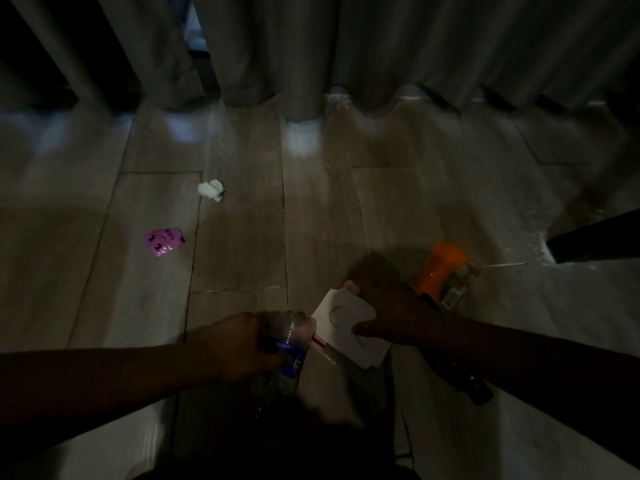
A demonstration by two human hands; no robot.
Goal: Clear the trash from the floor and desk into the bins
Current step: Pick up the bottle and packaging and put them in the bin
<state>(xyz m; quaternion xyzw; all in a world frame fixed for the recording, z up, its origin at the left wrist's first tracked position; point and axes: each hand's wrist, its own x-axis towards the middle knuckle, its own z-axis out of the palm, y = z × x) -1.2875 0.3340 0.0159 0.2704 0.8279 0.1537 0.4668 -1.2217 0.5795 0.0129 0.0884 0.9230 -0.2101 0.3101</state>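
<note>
The left hand [239,344] is wrapped around a crushed clear plastic bottle with a blue label [289,351]; just right of the bottle, the right hand [388,306] pinches a flat white card with round cut-outs [346,323]; beyond the card lies an orange snack wrapper [440,268] on the pale tiled floor [242,244]; far left of the card, a purple wrapper [162,241]; farther still, a crumpled white tissue [211,190]; grey curtains [346,46] hang behind.

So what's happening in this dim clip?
A person is gathering litter off a wood-look floor. The left hand grips a clear plastic bottle; the right hand holds a white card. A crumpled tissue, a pink wrapper and an orange packet lie on the floor. No bin shows.
</note>
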